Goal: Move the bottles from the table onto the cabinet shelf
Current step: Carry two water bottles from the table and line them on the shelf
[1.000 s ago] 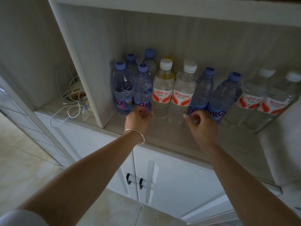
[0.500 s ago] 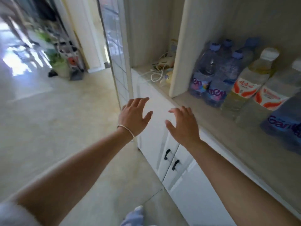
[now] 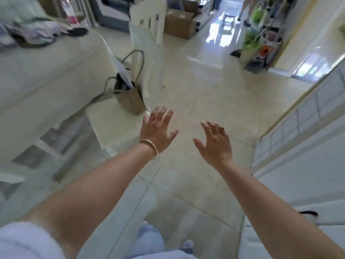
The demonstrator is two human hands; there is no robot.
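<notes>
Left hand (image 3: 157, 128) and right hand (image 3: 214, 142), both spread and holding nothing, above open tiled floor (image 3: 205, 94) between worktop (image 3: 46, 71) edge and cabinet (image 3: 302, 146) front; no bottles visible.

Probably a home: tiled floor (image 3: 214, 94), handbag (image 3: 130, 98) on a white chair (image 3: 119, 124), cardboard box (image 3: 179, 23)

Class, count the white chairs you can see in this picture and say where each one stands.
2. One chair stands at the table's near corner, with a bag on its seat. The other chair stands farther back, beyond the bag. Others may be hidden behind the table.
</notes>
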